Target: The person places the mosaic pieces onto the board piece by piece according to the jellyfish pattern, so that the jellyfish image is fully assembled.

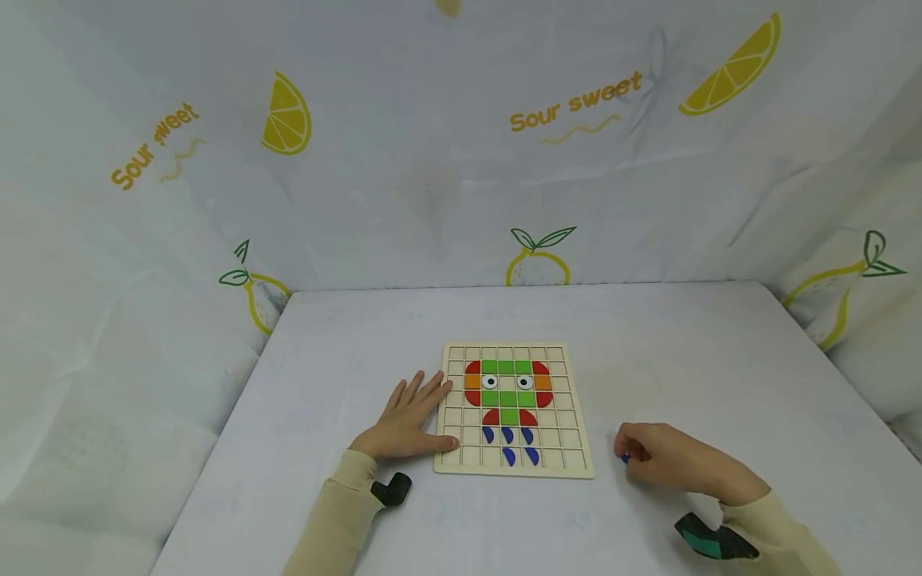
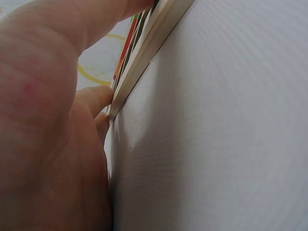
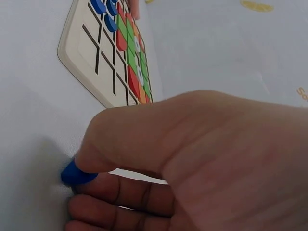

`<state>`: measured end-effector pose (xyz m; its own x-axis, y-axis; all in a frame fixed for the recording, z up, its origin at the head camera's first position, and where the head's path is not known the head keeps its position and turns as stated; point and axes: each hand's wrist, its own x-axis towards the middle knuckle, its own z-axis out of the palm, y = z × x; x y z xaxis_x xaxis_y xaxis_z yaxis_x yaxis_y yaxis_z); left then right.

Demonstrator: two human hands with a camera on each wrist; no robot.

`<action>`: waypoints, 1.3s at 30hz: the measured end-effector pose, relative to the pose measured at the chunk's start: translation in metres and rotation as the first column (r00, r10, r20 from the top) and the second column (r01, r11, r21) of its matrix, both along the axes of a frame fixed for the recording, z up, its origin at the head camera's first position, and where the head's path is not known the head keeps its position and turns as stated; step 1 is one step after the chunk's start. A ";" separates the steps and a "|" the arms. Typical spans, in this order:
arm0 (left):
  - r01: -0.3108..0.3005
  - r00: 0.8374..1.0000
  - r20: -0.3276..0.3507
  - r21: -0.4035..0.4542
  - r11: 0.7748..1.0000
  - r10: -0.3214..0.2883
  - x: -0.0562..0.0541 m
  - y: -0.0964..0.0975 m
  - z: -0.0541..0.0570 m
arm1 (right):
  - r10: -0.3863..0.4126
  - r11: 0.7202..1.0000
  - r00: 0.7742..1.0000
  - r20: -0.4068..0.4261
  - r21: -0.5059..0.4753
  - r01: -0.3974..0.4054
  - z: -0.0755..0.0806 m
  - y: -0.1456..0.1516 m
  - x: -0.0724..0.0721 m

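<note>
A square wooden grid board lies on the white table, with green, red, orange and blue pieces and two eye tiles set in its cells. Several blue half-moon pieces sit in the lower rows. My left hand lies with fingers spread at the board's left side, its thumb and fingertips on the edge. To the right of the board, my right hand pinches a blue half-moon piece between thumb and forefinger, close over the table; most of that piece is hidden by the fingers in the head view.
A white table spreads around the board on all sides. Behind it and at both sides hangs a white cloth printed with lemons and lettering. Dark straps sit at both wrists.
</note>
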<state>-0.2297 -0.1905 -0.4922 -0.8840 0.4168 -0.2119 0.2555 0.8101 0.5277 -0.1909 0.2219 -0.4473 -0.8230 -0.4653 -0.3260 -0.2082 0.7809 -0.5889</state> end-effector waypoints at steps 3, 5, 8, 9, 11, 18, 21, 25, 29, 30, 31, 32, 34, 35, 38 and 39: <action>-0.003 1.000 -0.008 0.009 1.000 0.003 0.000 0.000 -0.003 | -0.007 1.000 1.000 0.011 -0.010 0.007 0.001 -0.001 0.000; -0.001 1.000 -0.007 0.017 1.000 0.001 0.000 0.000 -0.003 | -0.012 1.000 1.000 0.009 -0.017 0.012 0.002 -0.001 0.000; 0.003 1.000 -0.002 0.015 1.000 -0.003 0.000 0.000 -0.002 | 0.008 0.999 0.999 -0.040 -0.042 -0.010 0.002 -0.003 -0.001; 0.005 1.000 -0.004 0.012 1.000 -0.005 0.000 0.000 -0.002 | 0.016 0.999 0.998 -0.066 -0.050 -0.019 0.003 -0.004 -0.001; 0.007 1.000 -0.006 0.000 1.000 -0.007 0.000 -0.001 -0.003 | 0.028 0.997 0.993 -0.116 -0.065 -0.036 0.006 -0.007 -0.003; 0.009 1.000 -0.015 -0.006 1.000 -0.009 -0.001 -0.001 -0.004 | 0.046 0.993 0.976 -0.212 -0.094 -0.068 0.022 -0.024 -0.012; 0.011 1.000 -0.019 0.008 1.000 -0.010 -0.001 -0.001 -0.003 | 0.064 0.990 0.968 -0.241 -0.107 -0.093 0.029 -0.031 -0.016; 0.014 1.000 -0.028 0.024 1.000 -0.013 0.000 -0.001 -0.002 | 0.081 0.987 0.965 -0.248 -0.114 -0.112 0.037 -0.042 -0.019; 0.013 1.000 -0.025 0.020 1.000 -0.013 0.001 -0.001 -0.002 | 0.094 0.985 0.965 -0.244 -0.121 -0.126 0.042 -0.052 -0.022; 0.012 1.000 -0.024 0.019 1.000 -0.011 0.001 -0.001 -0.001 | 0.097 0.984 0.965 -0.242 -0.121 -0.129 0.043 -0.055 -0.023; 0.012 1.000 -0.022 0.017 1.000 -0.011 0.000 -0.001 -0.001 | 0.101 0.984 0.965 -0.242 -0.120 -0.133 0.043 -0.057 -0.024; 0.010 1.000 -0.018 0.013 1.000 -0.010 0.000 -0.001 -0.001 | 0.104 0.983 0.964 -0.245 -0.120 -0.136 0.042 -0.059 -0.025; 0.009 1.000 -0.015 0.005 1.000 -0.009 0.000 0.000 -0.001 | 0.110 0.982 0.963 -0.245 -0.124 -0.143 0.042 -0.063 -0.026; 0.010 1.000 -0.015 0.001 1.000 -0.010 0.000 0.000 -0.001 | 0.115 0.981 0.962 -0.248 -0.125 -0.149 0.041 -0.065 -0.027; 0.011 1.000 -0.015 -0.002 1.000 -0.011 -0.001 0.000 -0.001 | 0.129 0.977 0.958 -0.256 -0.135 -0.168 0.040 -0.071 -0.028; 0.011 1.000 -0.017 -0.001 1.000 -0.012 -0.001 0.000 -0.001 | 0.133 0.975 0.957 -0.258 -0.141 -0.174 0.040 -0.074 -0.028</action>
<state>-0.2305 -0.1908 -0.4932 -0.8826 0.4268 -0.1974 0.2736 0.8075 0.5226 -0.2194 0.1480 -0.4072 -0.7824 -0.6218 -0.0339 -0.4720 0.6276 -0.6191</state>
